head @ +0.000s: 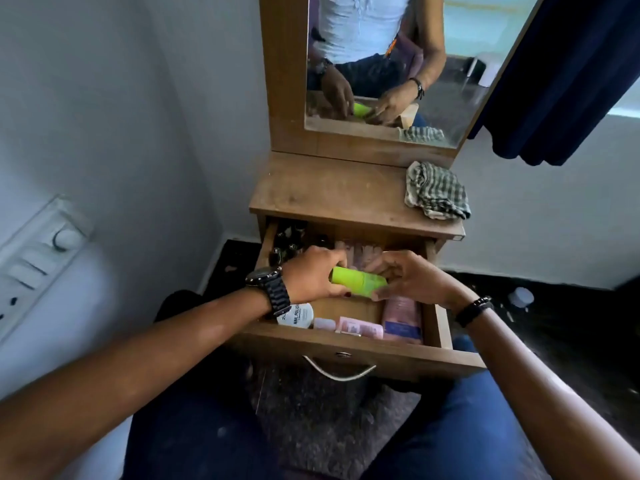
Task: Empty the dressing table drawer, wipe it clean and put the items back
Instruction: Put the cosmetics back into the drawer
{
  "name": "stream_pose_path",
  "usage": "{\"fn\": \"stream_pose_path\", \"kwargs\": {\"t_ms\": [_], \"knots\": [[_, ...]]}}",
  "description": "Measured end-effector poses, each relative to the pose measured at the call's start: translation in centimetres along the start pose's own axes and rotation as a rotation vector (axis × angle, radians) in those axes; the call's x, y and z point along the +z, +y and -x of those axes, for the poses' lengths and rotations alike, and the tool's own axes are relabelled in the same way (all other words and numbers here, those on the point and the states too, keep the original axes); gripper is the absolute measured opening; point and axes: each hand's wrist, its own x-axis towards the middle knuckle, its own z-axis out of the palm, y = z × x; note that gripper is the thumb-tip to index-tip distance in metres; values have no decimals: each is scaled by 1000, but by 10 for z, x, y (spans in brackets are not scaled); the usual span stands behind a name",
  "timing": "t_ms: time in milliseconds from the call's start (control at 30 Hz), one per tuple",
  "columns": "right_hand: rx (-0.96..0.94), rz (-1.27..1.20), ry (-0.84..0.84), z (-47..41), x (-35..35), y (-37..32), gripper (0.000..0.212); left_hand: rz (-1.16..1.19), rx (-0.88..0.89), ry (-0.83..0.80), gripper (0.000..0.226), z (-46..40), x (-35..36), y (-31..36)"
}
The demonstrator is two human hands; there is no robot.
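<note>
Emptying step, likely early: left hand (pixel 313 275) and right hand (pixel 412 278) both grip a lime-green plastic bottle (pixel 358 280) held over the full, open wooden drawer (pixel 349 351); next, set it on the wooden tabletop (pixel 325 192) beside the checked cloth (pixel 437 190).

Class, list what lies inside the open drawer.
Inside the drawer: a white nail polish tub, pink packets, dark bottles. Both hands, holding a green tube, cover the middle.
</note>
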Motion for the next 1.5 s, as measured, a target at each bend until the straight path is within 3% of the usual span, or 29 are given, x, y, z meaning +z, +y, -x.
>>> {"fn": "stream_pose_path", "kwargs": {"t_ms": [200,600,867,1100,1233,1333,1500], "knots": [[59,202,-48,-4,26,16,32,-168,-64,-259,40,-13,24,-4],[91,405,9,-5,33,22,24,-93,-113,-272,29,-21,45,-7],[101,359,-9,-5,28,25,20,-52,-112,-335,35,-21,38,-6],[62,277,129,0,20,19,20,-15,-105,-342,39,-25,26,-8],[50,264,124,1,17,18,20,81,-81,-226,37,-29,7,-7],[-5,213,228,5,10,8,24,131,-14,-69,36,-22,-18,5],[-104,21,357,26,12,-14,40,-45,81,128,47,19,-21,15]]}}
